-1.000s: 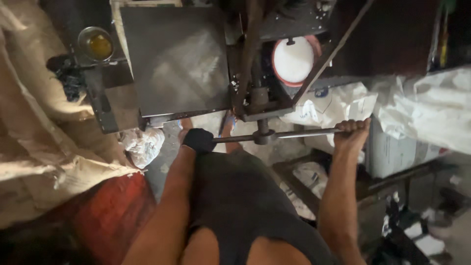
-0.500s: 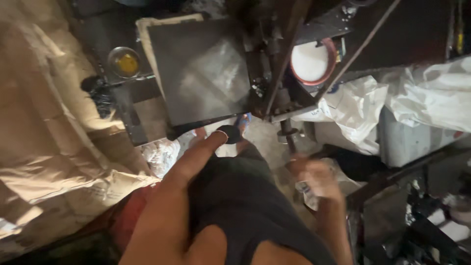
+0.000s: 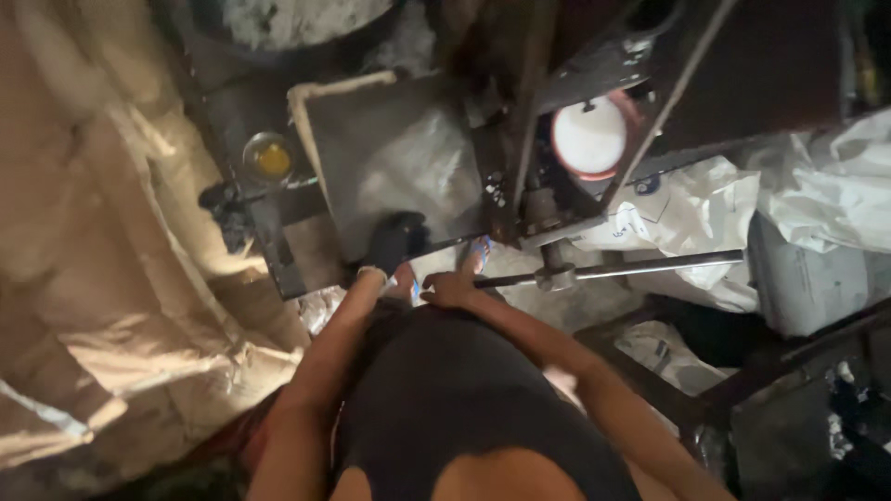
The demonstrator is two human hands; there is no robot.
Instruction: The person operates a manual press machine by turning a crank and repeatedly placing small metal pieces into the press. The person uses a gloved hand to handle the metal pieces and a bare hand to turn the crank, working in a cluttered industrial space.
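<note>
Left hand point(image 3: 394, 243), gloved, has moved off the bar's end and now lies flat on the plate point(image 3: 399, 167), gripping nothing. Right hand point(image 3: 452, 289) has left the bar point(image 3: 622, 269) too; it hangs loosely curled, empty, just beside the bar's near end. The bar stands unattended in the press.

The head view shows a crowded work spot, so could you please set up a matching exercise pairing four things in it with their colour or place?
Things:
1. left hand
2. right hand
3. small bowl
4. round disc

Descriptions:
A. white, ringed in red, behind the machine frame
B. in a dark glove, on the near edge of the grey metal tray
C. bare, at the near end of the long metal bar
D. holds something yellow, left of the tray

Pairs: 1-B, 2-C, 3-D, 4-A
</note>
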